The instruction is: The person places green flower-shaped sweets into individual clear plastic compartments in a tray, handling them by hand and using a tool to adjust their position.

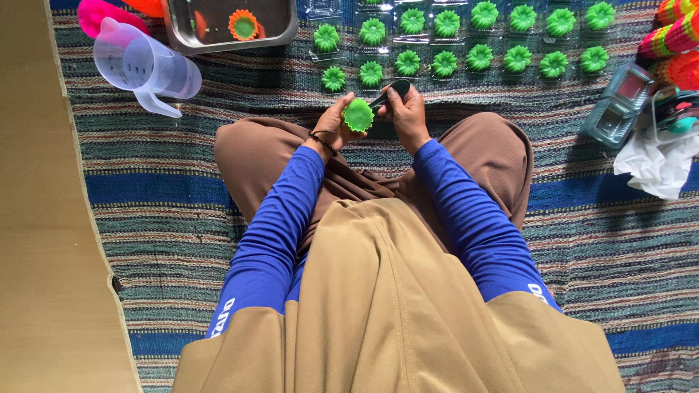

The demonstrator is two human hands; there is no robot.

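Tan cloth (pixel 393 313); hands (pixel 375 116) before green cakes (pixel 444 64).

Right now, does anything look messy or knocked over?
Yes: the clear measuring jug lies tipped on its side on the striped mat, left of the metal tray. No spill shows. A white cloth sits crumpled at the right. The green flower-shaped cakes stand in tidy rows.
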